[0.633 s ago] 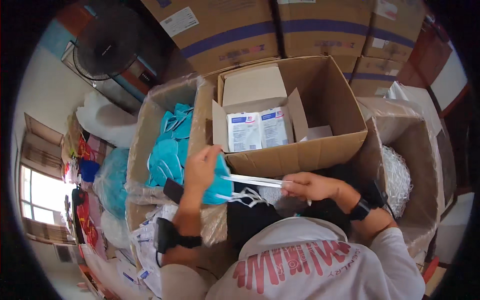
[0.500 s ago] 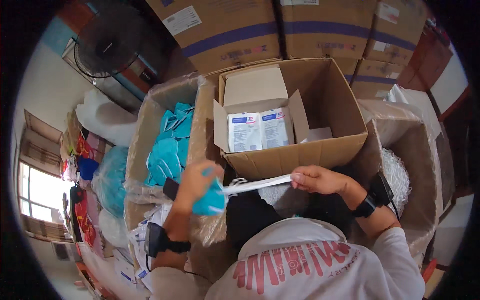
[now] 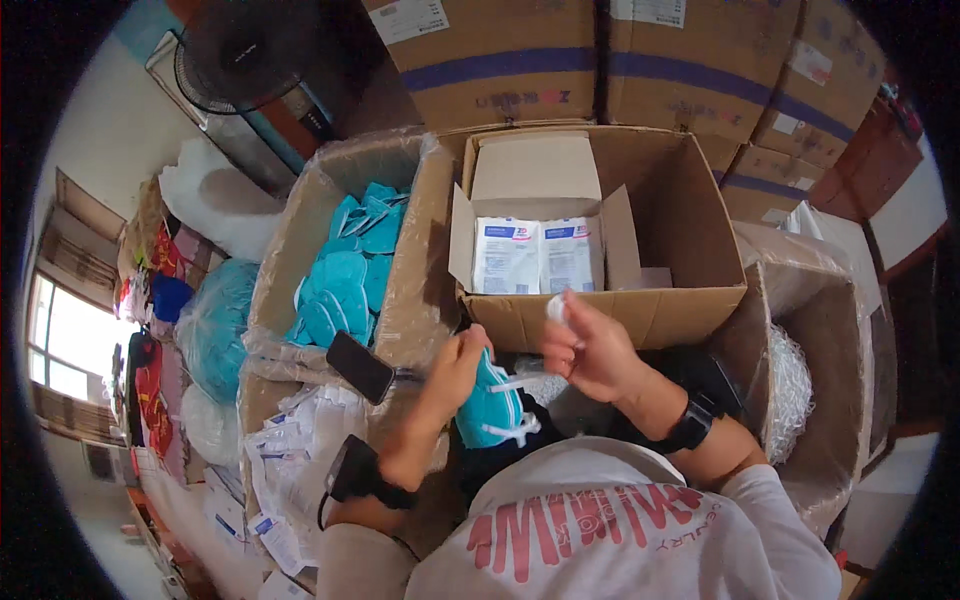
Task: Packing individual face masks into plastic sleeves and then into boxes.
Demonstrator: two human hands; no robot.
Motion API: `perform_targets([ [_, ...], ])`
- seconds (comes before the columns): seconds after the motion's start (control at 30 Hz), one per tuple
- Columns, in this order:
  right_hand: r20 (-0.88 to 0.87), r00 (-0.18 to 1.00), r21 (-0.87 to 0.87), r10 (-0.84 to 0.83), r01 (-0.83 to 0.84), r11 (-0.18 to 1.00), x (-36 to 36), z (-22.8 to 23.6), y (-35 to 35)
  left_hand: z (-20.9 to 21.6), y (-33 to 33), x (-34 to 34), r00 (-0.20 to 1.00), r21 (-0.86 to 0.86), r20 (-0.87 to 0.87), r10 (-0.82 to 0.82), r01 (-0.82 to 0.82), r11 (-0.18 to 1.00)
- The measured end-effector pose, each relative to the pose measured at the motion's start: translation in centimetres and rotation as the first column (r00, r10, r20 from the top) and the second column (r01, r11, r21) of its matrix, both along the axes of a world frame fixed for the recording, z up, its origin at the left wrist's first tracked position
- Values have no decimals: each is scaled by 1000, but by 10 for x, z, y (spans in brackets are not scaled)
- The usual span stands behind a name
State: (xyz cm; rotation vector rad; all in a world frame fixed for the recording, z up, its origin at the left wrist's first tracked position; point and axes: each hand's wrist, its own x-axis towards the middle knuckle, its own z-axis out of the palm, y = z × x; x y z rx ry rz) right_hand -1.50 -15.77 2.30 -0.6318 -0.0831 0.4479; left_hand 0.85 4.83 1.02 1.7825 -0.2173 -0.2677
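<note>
Shifted rightward, the teal mask (image 3: 488, 407) is now in front of the open carton (image 3: 650, 314) — left hand (image 3: 452, 378) gripping its edge, seemingly to leave the straps (image 3: 519, 434) reachable; the right hand (image 3: 597, 352) curls by something white (image 3: 556, 309) — clasped or not, I cannot tell.

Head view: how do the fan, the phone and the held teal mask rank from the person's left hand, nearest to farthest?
From the left hand:
1. Teal mask, held in it.
2. Phone, left of it.
3. Fan, at the upper left.
</note>
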Motion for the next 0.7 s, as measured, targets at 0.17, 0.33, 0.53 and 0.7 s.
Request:
perform_targets([
  [0.17,471,813,-869,343,358,343,-2,16,20,40,-10,9,927,377,362,-101,-46,925],
  [0.33,311,727,-940,612,144,308,0,19,24,34,-14,27,853,485,502,-144,-139,864],
  [0.53,100,772,-879,628,-227,419,-36,62,25,-55,34,114,697,566,702,-147,-421,709],
  [0.7,509,675,-750,534,44,660,-61,41,-4,-18,120,147,705,352,608,367,-653,671],
])
